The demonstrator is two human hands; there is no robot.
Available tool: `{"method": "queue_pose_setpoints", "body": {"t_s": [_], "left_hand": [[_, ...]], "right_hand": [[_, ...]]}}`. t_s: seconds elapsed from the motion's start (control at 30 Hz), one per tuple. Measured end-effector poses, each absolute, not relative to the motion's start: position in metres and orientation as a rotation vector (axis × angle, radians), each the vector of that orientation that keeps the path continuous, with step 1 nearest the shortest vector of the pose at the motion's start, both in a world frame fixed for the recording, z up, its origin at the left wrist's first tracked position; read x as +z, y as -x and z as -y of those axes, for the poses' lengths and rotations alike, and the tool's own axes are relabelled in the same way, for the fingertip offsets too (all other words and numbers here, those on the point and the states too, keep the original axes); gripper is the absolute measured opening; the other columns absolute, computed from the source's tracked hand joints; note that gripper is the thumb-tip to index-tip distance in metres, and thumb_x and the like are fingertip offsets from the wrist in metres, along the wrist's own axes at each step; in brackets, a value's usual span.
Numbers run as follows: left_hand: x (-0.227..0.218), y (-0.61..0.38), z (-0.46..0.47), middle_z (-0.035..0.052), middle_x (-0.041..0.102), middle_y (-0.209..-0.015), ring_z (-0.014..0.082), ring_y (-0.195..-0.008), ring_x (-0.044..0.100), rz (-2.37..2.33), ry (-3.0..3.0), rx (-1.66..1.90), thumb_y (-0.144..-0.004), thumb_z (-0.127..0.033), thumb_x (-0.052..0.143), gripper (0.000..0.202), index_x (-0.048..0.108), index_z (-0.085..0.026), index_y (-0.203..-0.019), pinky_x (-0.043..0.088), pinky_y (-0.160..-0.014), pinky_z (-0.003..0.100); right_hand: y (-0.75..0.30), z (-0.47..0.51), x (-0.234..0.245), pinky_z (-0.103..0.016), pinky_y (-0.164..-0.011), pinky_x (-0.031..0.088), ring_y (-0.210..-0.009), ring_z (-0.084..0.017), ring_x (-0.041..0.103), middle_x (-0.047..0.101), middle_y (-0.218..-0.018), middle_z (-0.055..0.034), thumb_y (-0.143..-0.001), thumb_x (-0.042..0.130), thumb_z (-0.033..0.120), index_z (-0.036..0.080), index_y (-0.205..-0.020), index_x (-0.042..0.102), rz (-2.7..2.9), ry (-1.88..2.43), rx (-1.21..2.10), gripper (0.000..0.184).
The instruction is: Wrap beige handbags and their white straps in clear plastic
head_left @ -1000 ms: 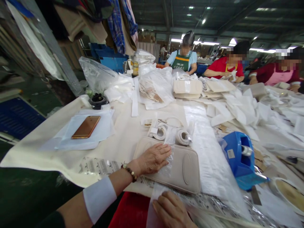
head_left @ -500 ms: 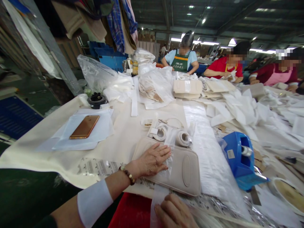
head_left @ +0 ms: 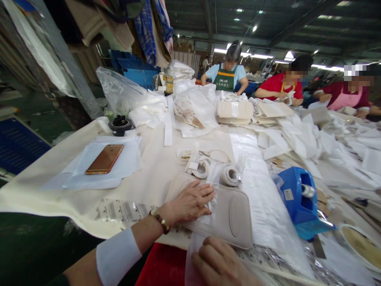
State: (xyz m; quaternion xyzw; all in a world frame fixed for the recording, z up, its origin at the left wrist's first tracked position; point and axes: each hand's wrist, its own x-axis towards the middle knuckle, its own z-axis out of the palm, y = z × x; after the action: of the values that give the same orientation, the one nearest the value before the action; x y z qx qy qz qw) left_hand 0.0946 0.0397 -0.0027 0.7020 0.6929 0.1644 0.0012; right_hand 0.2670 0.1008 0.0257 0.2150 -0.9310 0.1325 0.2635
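Note:
My left hand [head_left: 192,202] lies flat on a pale beige bag [head_left: 235,220], fingers stretched out over a translucent strip [head_left: 213,198] that crosses the bag. A raised oval marks the bag's right part. My right hand [head_left: 222,260], at the table's front edge, is closed with curled fingers on a sheer white wrapping strip [head_left: 195,248] that comes out from under the bag's near side. Behind the bag lie two wrapped strap rolls, the left roll [head_left: 201,169] and the right roll [head_left: 230,174], with gold-coloured hardware [head_left: 186,157] beside them.
A blue tape dispenser [head_left: 297,198] stands right of clear plastic sheets [head_left: 262,198]. At left a phone [head_left: 104,159] rests on white paper [head_left: 127,171]. Black tape [head_left: 121,126], plastic bags [head_left: 196,103], another wrapped bag [head_left: 235,111] and paper heaps [head_left: 303,135] lie farther back. Co-workers sit beyond.
My right hand has risen slightly toward the bag, and the strip by it has spread wider. My left hand stays in place. At the far right, a co-worker's hand has lifted a white sheet.

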Motion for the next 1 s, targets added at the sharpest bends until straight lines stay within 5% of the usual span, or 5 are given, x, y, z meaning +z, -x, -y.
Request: {"method": "queue_pose_setpoints", "body": {"t_s": [0.13,0.3,0.4,0.57,1.0], "left_hand": [[-0.004,-0.094,-0.039,0.0085,0.048,-0.137,0.0201,-0.129,0.040,-2.176,-2.214,0.524,-0.091,-0.033,0.049,0.041,0.047,-0.015,-0.128,0.023,-0.110,0.040],[-0.008,-0.092,-0.034,0.0107,0.042,-0.141,0.0217,-0.133,0.034,-2.097,-2.297,0.446,-0.085,-0.021,0.047,0.050,0.040,-0.012,-0.134,0.021,-0.112,0.041],[-0.010,-0.092,-0.028,0.0094,0.042,-0.142,0.0202,-0.134,0.032,-2.076,-2.337,0.429,-0.087,-0.021,0.044,0.040,0.050,-0.011,-0.125,0.020,-0.113,0.038],[-0.007,-0.093,-0.021,0.0086,0.057,-0.126,0.0204,-0.130,0.038,-2.026,-2.337,0.491,-0.085,-0.015,0.043,0.022,0.063,-0.014,-0.095,0.025,-0.113,0.037],[-0.003,-0.091,-0.016,0.0115,0.066,-0.093,0.0205,-0.106,0.057,-1.900,-2.290,0.923,-0.079,-0.007,0.048,0.020,0.062,-0.007,-0.093,0.039,-0.106,0.032]], "right_hand": [[-0.244,-0.136,0.036,-0.022,-0.055,0.043,-0.062,-0.013,0.052,0.057,-0.065,-0.0033,-0.094,0.033,0.017,0.015,-0.081,0.064,2.447,-0.398,0.696,0.034],[-0.220,-0.170,0.019,-0.021,-0.059,0.047,-0.063,-0.011,0.060,0.063,-0.067,0.0002,-0.088,0.054,0.025,0.019,-0.072,0.066,2.524,-0.081,0.895,0.021],[-0.215,-0.176,0.009,-0.020,-0.060,0.047,-0.063,-0.011,0.060,0.063,-0.068,-0.0002,-0.088,0.054,0.024,0.018,-0.071,0.066,2.570,0.001,0.958,0.021],[-0.213,-0.178,0.006,-0.020,-0.056,0.043,-0.061,-0.011,0.057,0.058,-0.066,0.0002,-0.088,0.052,0.022,0.018,-0.067,0.062,2.635,0.062,0.865,0.024],[-0.212,-0.172,-0.014,-0.022,-0.055,0.034,-0.057,-0.012,0.049,0.052,-0.060,-0.0001,-0.092,0.048,0.026,0.018,-0.060,0.054,2.591,0.221,0.571,0.033]]}}
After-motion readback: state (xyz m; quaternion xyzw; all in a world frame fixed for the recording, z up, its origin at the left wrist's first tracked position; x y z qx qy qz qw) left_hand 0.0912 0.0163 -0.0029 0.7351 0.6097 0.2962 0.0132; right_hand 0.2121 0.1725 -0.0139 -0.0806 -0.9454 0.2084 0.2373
